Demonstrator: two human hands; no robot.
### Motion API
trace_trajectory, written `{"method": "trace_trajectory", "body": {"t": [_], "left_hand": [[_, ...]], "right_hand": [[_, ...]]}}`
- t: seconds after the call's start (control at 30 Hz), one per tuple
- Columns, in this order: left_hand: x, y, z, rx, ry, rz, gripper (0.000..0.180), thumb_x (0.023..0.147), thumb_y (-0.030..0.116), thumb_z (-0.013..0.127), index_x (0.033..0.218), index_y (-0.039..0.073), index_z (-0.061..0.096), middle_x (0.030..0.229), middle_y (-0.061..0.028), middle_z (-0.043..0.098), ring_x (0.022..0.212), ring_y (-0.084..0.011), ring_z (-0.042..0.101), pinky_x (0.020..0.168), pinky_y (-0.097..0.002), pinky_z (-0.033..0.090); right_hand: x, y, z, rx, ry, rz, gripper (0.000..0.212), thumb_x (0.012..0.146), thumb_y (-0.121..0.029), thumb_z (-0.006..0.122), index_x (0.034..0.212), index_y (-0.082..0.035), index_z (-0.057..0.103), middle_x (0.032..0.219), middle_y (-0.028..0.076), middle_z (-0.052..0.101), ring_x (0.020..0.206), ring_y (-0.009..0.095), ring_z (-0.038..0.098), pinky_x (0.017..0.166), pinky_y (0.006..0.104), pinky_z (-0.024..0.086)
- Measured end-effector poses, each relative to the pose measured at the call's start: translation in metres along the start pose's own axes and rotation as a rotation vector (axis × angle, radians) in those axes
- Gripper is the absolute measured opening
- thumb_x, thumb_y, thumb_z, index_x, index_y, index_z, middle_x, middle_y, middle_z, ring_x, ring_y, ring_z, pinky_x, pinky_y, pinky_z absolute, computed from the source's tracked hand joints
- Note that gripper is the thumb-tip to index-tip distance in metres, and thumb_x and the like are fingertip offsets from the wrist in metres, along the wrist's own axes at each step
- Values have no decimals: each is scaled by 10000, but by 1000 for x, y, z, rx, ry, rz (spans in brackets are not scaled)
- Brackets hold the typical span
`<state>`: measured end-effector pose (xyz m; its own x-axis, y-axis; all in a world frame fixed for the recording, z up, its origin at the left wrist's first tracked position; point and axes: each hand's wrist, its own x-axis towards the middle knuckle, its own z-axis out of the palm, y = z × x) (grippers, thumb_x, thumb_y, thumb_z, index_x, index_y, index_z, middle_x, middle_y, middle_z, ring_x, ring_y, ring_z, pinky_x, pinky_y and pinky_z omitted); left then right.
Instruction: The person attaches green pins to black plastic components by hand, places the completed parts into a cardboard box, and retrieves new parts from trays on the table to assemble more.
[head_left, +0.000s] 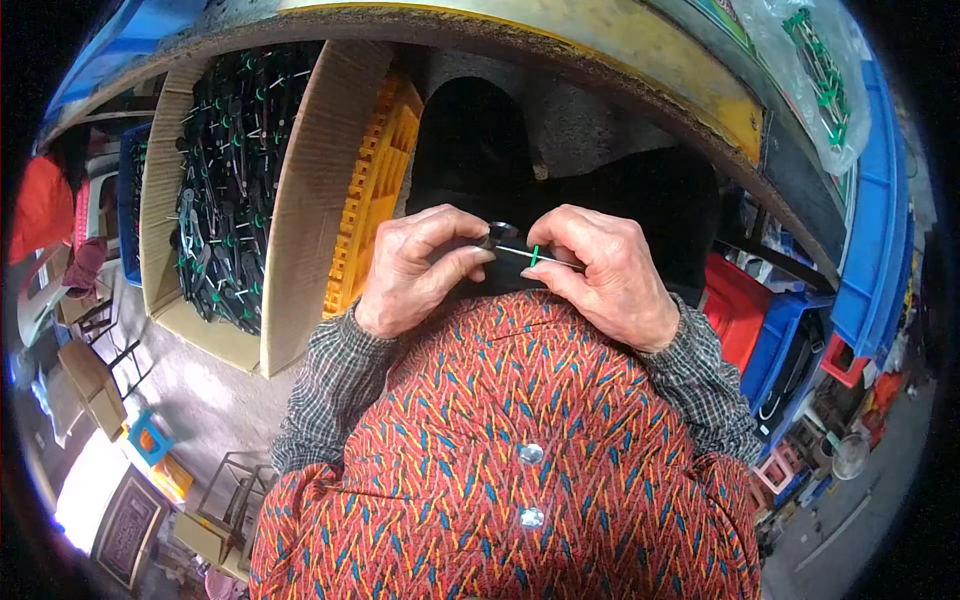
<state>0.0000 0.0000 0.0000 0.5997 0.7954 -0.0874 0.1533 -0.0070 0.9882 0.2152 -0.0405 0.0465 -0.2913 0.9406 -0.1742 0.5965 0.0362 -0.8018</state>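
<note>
Thin metal rod (pixel 514 251), spanning the gap between left hand (pixel 425 265), pinching its left end, and right hand (pixel 605 268), pinching beside its green piece (pixel 535 256); long axis crosswise, right end slanting slightly toward the patterned garment (pixel 530 390).

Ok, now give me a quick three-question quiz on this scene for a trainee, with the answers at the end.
1. Which hand is closer to the green piece on the thin rod?
2. True or false: the cardboard box full of dark parts stands on the person's right.
3. Fill in the colour: the slotted crate beside the cardboard box is ____.

Key:
1. The right hand.
2. False; it stands on the person's left.
3. Orange-yellow.
</note>
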Motion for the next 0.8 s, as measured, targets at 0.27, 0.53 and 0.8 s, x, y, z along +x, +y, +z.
{"method": "trace_trajectory", "body": {"t": [0.27,0.53,0.8], "left_hand": [[-2,-1,-1,-67,-11,-66,98,848,-27,629,944,-44,638,820,-63,634,668,-110,643,607,-226,518],[-4,-9,3,-326,-7,-156,117,870,-34,612,987,-45,621,858,-66,632,704,-117,640,656,-231,528],[-3,-9,3,-325,1,-144,111,873,-40,603,982,-42,622,860,-65,632,698,-113,637,653,-232,528]], "right_hand": [[0,3,2,118,19,-7,190,763,-121,720,835,-7,587,670,99,553,556,219,565,517,348,425],[-1,6,2,360,-31,193,169,762,-90,723,844,-4,603,600,30,457,518,97,429,486,289,359],[2,0,1,146,29,54,180,740,-89,716,843,-17,587,633,71,488,518,164,478,499,321,384]]}}
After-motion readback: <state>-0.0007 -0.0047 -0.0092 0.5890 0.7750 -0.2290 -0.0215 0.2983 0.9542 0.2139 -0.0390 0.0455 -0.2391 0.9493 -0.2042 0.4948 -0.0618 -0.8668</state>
